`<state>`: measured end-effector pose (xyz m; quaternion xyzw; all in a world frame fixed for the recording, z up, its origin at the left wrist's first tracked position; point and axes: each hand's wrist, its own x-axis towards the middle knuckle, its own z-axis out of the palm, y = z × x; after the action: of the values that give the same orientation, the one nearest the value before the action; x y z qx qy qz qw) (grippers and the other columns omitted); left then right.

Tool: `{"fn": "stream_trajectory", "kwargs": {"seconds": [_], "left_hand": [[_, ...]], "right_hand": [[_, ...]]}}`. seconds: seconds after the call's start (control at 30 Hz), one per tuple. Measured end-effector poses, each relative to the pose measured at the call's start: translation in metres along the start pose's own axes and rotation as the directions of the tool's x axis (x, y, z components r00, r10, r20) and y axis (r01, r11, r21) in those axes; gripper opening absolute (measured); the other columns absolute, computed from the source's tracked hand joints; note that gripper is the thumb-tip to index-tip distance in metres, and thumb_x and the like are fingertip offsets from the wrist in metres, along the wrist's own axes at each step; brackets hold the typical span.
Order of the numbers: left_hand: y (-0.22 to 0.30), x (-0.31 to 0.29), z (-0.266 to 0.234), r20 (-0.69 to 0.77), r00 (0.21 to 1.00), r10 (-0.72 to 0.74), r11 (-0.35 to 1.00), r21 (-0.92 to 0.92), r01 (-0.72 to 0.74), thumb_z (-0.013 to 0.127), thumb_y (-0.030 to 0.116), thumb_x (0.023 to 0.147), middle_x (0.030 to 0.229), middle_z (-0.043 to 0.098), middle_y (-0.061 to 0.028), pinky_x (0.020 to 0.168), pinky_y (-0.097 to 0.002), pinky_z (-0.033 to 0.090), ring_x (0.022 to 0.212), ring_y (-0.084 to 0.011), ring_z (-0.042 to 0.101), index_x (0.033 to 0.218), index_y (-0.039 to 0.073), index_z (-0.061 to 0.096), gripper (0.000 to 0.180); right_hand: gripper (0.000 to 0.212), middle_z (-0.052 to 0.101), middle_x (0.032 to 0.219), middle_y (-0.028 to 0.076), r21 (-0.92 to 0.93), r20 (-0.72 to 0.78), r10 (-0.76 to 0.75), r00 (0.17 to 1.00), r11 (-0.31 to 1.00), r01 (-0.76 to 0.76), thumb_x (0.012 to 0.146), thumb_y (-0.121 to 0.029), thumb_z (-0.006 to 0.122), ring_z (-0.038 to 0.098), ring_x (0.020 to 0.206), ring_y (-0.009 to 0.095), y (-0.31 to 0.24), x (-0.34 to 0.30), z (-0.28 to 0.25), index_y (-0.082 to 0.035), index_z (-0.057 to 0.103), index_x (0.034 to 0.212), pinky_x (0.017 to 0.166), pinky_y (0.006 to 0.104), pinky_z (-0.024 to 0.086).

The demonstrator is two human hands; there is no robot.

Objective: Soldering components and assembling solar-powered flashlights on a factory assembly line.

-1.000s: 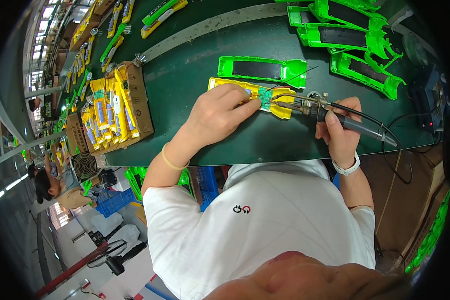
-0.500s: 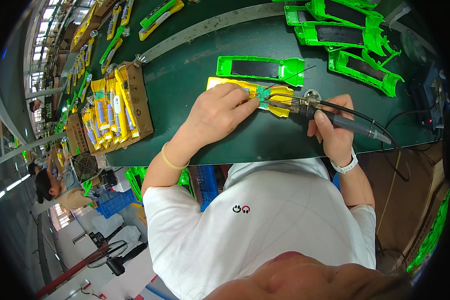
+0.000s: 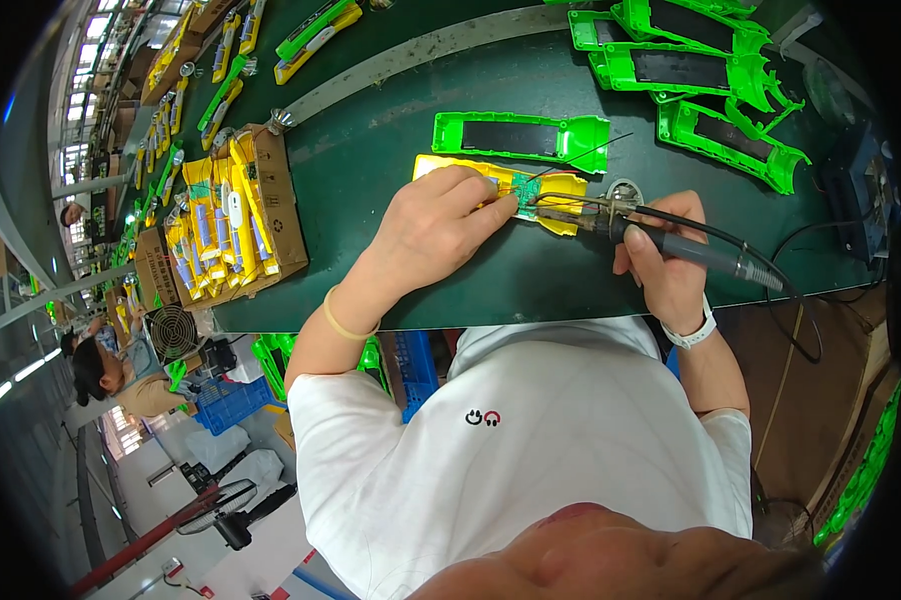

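A yellow plastic casing (image 3: 568,187) lies on the bench with a small green circuit board (image 3: 527,188) in it. My left hand (image 3: 433,228) is closed over the casing's left part, fingertips at the board's edge; whether they also pinch a wire is hidden. In my right hand (image 3: 668,262) is a soldering iron (image 3: 706,252), its dark handle gripped between thumb and fingers. Its tip points left, at the board. Just behind lies a green casing half (image 3: 589,140) with a dark panel, and a thin dark wire crosses its right end. Beside the iron sits a round shiny reflector (image 3: 626,188).
Several green casing halves (image 3: 671,68) are piled at the far right. A soldering station (image 3: 856,195) stands at the right edge, the iron's cable looping nearby. On the left, a cardboard box (image 3: 279,200) holds yellow assemblies. A metal strip (image 3: 411,60) crosses the bench; another person (image 3: 121,375) sits far left.
The soldering iron and my right hand have shifted slightly down, and the reflector shows more. The red light on the station no longer shows. My left hand stays almost still.
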<state>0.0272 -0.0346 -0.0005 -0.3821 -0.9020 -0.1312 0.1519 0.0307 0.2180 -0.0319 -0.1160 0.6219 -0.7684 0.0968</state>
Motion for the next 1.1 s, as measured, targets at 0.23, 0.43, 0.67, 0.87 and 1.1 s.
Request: {"fn": "stream_trajectory", "kwargs": {"seconds": [0.23,0.43,0.67,0.87,1.1], "left_hand": [[0.001,0.001,0.0,-0.006,1.0,-0.02,1.0,-0.014,0.02,0.063,0.006,0.065,0.074,0.055,-0.0038,0.057,-0.0292,0.047,0.069,-0.0191,0.054,0.083,0.007,0.064,0.018],[-0.007,0.01,-0.013,0.055,0.933,-0.355,0.864,-0.361,0.35,0.067,0.005,0.071,0.076,0.059,-0.0065,0.061,-0.0307,0.047,0.072,-0.0212,0.057,0.085,0.007,0.066,0.014],[-0.003,0.058,0.019,0.018,0.947,-0.32,0.919,-0.236,0.315,0.066,0.013,0.073,0.076,0.06,-0.007,0.062,-0.0328,0.045,0.071,-0.025,0.055,0.08,0.006,0.064,0.01],[0.01,0.047,0.012,0.298,0.649,-0.7,0.448,-0.524,0.724,0.06,0.009,0.079,0.06,0.05,0.0001,0.054,-0.0215,0.037,0.059,-0.0046,0.045,0.085,0.002,0.054,0.011],[0.008,0.029,0.035,-0.122,0.857,-0.501,0.793,-0.461,0.398,0.065,0.007,0.073,0.066,0.052,-0.0066,0.061,-0.0313,0.043,0.062,-0.0211,0.049,0.079,0.006,0.06,0.008]], "right_hand": [[0.026,0.051,0.068,0.006,0.177,-0.252,-0.133,0.958,0.967,0.181,0.086,-0.02,0.057,0.051,0.047,0.012,0.0,0.001,-0.01,-0.007,0.037,0.095,0.038,0.0191,0.032],[0.024,0.05,0.066,0.009,0.25,-0.35,-0.184,0.918,0.927,0.281,0.086,-0.02,0.054,0.048,0.044,0.014,-0.003,0.001,-0.023,-0.006,0.038,0.095,0.038,0.0202,0.033],[0.018,0.049,0.064,0.012,0.196,-0.423,-0.276,0.863,0.902,0.385,0.088,-0.019,0.048,0.043,0.041,0.014,-0.018,0.017,-0.026,-0.004,0.041,0.095,0.038,0.0212,0.033],[0.017,0.049,0.066,0.012,0.165,-0.45,-0.26,0.855,0.916,0.365,0.089,-0.019,0.046,0.043,0.041,0.014,-0.021,0.018,-0.038,-0.005,0.042,0.097,0.038,0.0218,0.034],[0.019,0.05,0.066,0.008,0.158,-0.357,-0.234,0.904,0.939,0.305,0.088,-0.019,0.051,0.046,0.043,0.014,-0.016,0.016,-0.041,-0.006,0.041,0.097,0.038,0.0214,0.034]]}}
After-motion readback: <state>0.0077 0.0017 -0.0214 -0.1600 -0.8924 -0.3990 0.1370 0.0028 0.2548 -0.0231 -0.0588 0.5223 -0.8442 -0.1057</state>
